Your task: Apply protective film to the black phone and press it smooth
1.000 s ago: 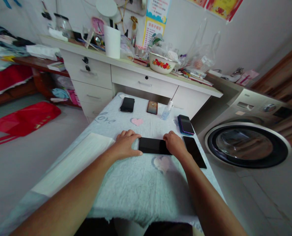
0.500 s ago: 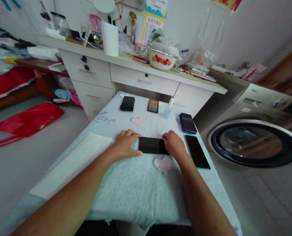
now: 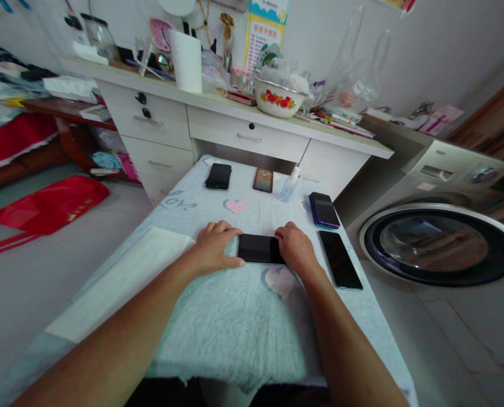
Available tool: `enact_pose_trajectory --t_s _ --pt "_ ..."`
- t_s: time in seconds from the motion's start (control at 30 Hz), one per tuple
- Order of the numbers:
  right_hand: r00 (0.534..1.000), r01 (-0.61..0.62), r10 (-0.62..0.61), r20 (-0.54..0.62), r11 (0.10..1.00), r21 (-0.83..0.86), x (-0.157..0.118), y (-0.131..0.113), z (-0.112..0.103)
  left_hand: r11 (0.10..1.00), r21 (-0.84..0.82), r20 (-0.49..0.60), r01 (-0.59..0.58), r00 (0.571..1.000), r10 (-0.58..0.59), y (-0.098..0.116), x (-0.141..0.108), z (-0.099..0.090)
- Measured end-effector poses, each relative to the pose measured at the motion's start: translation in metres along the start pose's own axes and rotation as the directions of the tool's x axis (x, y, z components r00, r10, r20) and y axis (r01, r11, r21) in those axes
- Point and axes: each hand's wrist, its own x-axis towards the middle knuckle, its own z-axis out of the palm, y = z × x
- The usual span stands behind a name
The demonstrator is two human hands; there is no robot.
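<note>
Your left hand [image 3: 215,247] and right hand [image 3: 293,250] are pinching the flat black glass-faced phone [image 3: 259,249] by its ends. It is lying on the pale blue textured tablecloth [image 3: 230,322].

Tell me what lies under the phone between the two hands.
The phone lies flat on the pale blue cloth, the left hand and right hand covering its ends. Whatever is beneath the cloth is hidden.

Floral bowl [image 3: 278,99] on desk [image 3: 252,135]; washing machine [image 3: 440,243] right.
</note>
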Motion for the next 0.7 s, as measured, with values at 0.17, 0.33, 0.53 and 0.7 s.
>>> enact_pose_trajectory --t_s 0.17,0.33,0.53,0.7 --pt "0.995 0.102 -0.101 -0.022 0.994 0.027 -0.001 -0.006 0.001 1.0 0.003 -0.006 -0.005 1.0 0.005 -0.002 0.001 0.002" --pt "0.982 0.186 -0.187 0.004 0.979 0.078 -0.005 -0.01 -0.002 1.0 0.002 -0.015 -0.018 1.0 0.018 -0.003 0.0 0.003" --pt "0.989 0.146 -0.148 0.02 0.987 0.067 -0.005 -0.006 -0.005 1.0 0.004 -0.013 -0.003 1.0 0.003 -0.002 0.0 0.002" --pt "0.999 0.045 -0.045 0.023 0.999 0.027 -0.004 0.003 -0.005 1.0 0.005 -0.007 -0.006 1.0 0.006 -0.002 0.0 0.001"
